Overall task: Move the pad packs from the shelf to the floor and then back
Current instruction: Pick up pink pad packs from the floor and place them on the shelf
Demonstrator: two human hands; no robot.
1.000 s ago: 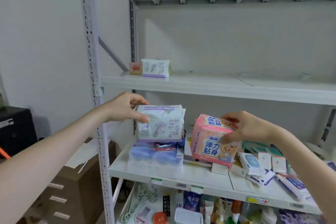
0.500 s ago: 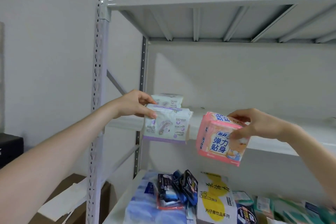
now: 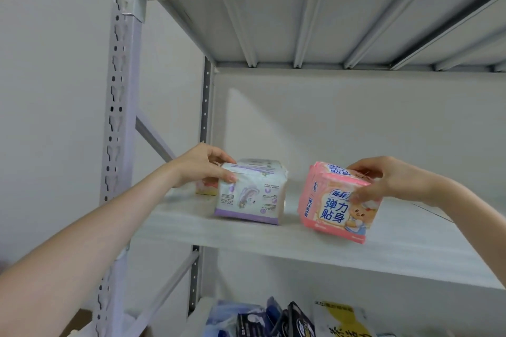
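Grips the white and purple pack [image 3: 250, 194] from the top with the left hand [image 3: 204, 164], thumb on the front, fingers curled over the back. Keeps it near the left end of the shelf [image 3: 178, 224], bottom on the board or just above it; hard to tell which. Pinches the pink pack [image 3: 339, 205] by its top with the right hand [image 3: 383, 180], nearer the middle of the shelf, tilted, close to the front edge.

Could drop the pink pack off the front edge if let go now, being tilted and maybe not yet resting flat. Could slip out of the fingers too, being soft and held by the top only. Could bump the small pink and yellow pack [image 3: 205, 189] at the back left corner with the left hand.

Hard to see most of that small pack, tucked behind the left hand. Only the top showing of one more pack [image 3: 260, 163] behind the white one. Cut off at the bottom: dark packs [image 3: 273, 320] on the lower shelf. Too blurry to read the small print.
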